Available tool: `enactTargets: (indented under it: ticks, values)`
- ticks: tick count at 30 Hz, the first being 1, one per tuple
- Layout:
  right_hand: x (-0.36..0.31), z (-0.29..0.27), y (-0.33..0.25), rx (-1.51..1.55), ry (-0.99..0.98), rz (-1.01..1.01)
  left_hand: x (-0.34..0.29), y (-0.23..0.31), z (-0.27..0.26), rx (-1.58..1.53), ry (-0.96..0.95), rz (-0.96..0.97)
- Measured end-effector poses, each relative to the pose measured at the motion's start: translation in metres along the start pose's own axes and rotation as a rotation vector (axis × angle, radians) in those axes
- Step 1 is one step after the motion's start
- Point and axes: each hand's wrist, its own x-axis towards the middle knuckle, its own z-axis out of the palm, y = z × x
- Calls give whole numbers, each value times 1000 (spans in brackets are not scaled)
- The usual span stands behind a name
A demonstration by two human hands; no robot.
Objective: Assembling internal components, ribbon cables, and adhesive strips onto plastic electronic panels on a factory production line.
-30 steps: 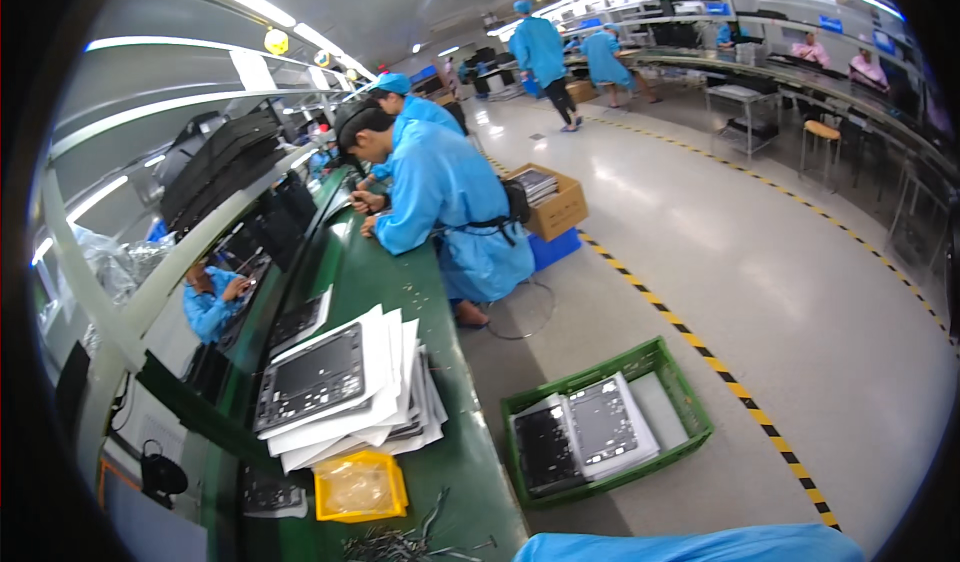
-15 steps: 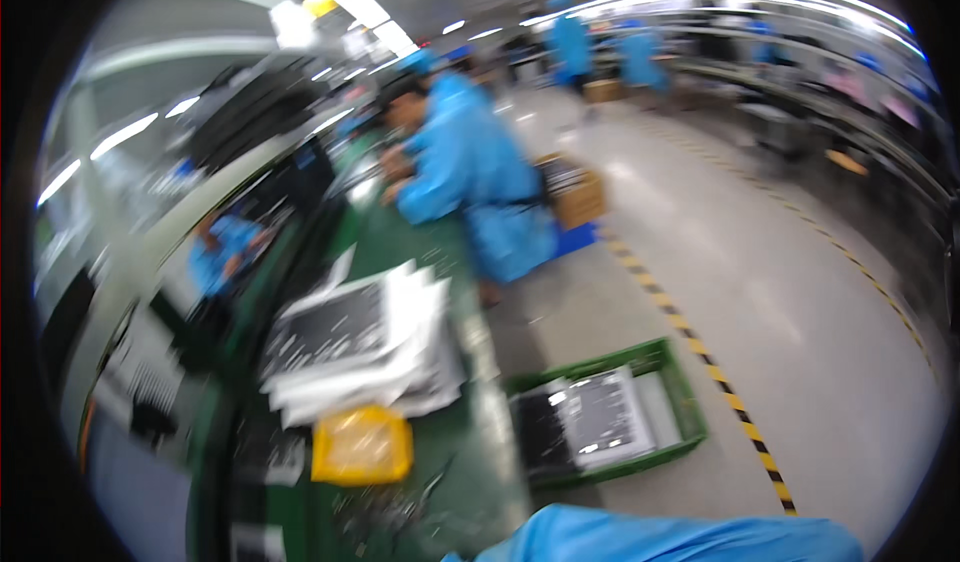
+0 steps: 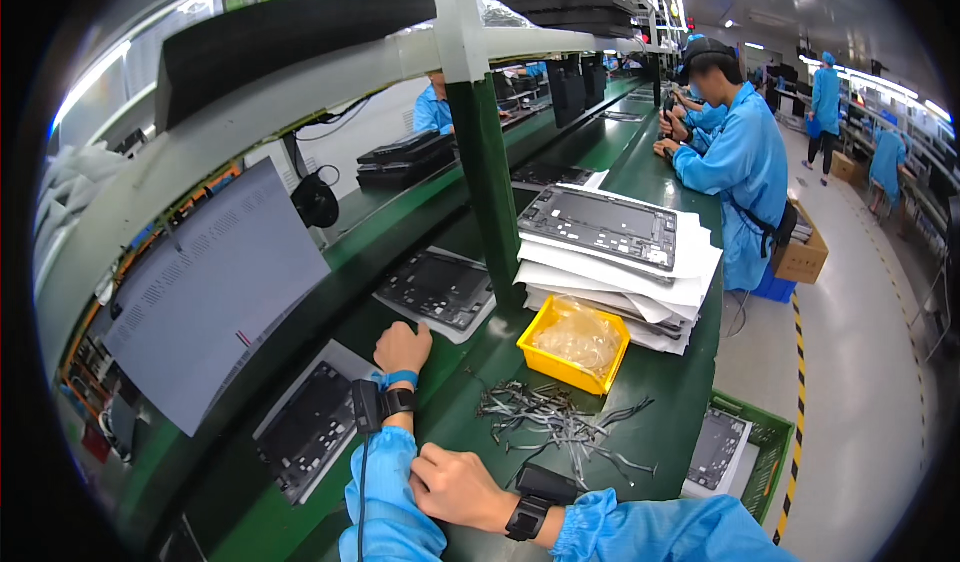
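My left hand is curled into a fist over the green bench, near a black tablet housing lying on white paper. Nothing shows in it. Around that wrist are a blue strap and a black band with a small corded box. My right hand is closed against the blue sleeve of my left forearm, its fingertips partly hidden by the cloth. Another tablet housing rests on paper left of my left forearm. Ahead of my right hand lies a heap of thin grey and black cable strips.
Beyond the cables stand a yellow bin holding clear bags and a stack of housings interleaved with paper. A green post rises from the bench. On the floor at right is a green crate. A co-worker works farther along.
My view has swung left and down, so the bench fills more of it. Both my hands now show; earlier only a blue sleeve appeared at the lower edge.
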Motion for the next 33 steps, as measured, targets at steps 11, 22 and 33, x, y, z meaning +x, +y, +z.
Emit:
enactTargets:
  ticks: [11, 22, 33]
  values:
    - [50, -86, 72, -561, 246, 154, 10, 42, 18, -198, -71, -30]
    - [42, -69, 90, -691, -82, 230, -3, -8, 9, -689, 256, -112]
    - [36, -70, 100, -568, 158, 203, -103, -82, -36, -769, 531, 68]
